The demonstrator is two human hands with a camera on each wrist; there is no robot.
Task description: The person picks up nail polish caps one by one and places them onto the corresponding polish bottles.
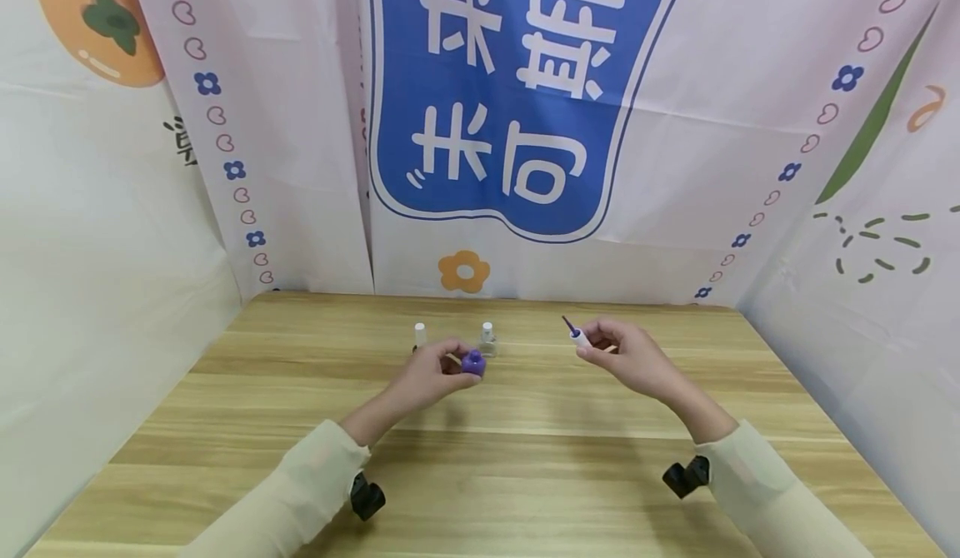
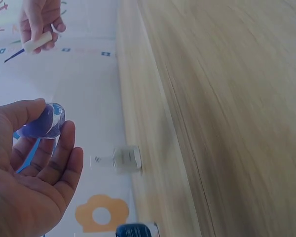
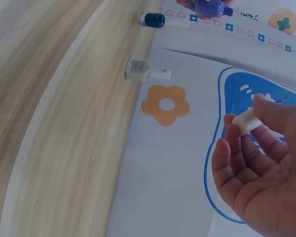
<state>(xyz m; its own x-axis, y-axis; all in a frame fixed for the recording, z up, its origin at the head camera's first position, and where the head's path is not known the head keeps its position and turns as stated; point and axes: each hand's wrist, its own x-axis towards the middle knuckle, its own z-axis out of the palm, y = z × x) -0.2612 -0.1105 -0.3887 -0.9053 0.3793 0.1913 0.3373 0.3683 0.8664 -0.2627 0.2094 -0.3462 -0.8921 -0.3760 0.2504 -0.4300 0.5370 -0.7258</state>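
Note:
My left hand (image 1: 437, 375) holds an uncapped purple nail polish bottle (image 1: 473, 363) between thumb and fingers, above the table. In the left wrist view the bottle (image 2: 48, 122) shows purple polish inside clear glass. My right hand (image 1: 628, 353) pinches the white nail polish cap (image 1: 579, 338), its purple-coated brush pointing up and to the left. The right wrist view shows that cap (image 3: 246, 121) between thumb and fingertips. The two hands are well apart, with the cap off to the right of the bottle.
Behind the left hand stand a clear nail polish bottle (image 1: 488, 341) and a dark blue one with a white cap (image 1: 420, 333), partly hidden by that hand. The wooden table (image 1: 525, 491) meets printed cloth walls (image 1: 300, 166) at the back and sides.

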